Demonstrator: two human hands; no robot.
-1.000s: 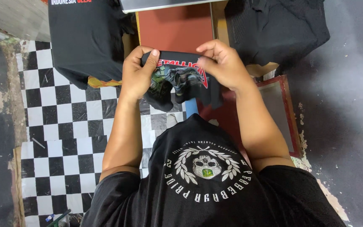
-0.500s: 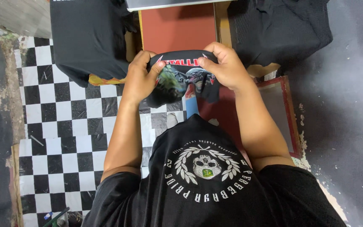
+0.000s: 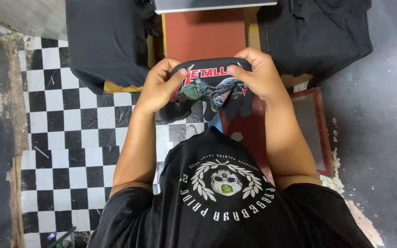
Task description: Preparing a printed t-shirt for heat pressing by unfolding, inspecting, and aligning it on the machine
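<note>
A small black printed garment (image 3: 205,87) with red lettering and a coloured graphic is held up between both hands over the near edge of a red-brown press platen (image 3: 205,34). My left hand (image 3: 158,85) grips its left edge, fingers curled over the top. My right hand (image 3: 256,73) grips its right edge, thumb on the print. The lower part of the fabric hangs loose below the hands.
A pile of black shirts (image 3: 106,41) lies at the upper left, another black pile (image 3: 315,34) at the upper right. A red-framed screen (image 3: 315,133) sits on the floor at right. Black-and-white checkered floor (image 3: 70,138) spreads left; my black printed shirt (image 3: 221,197) fills the foreground.
Both hands have lifted the printed garment up and away from me, towards the red platen, and the print is now spread wider between them.
</note>
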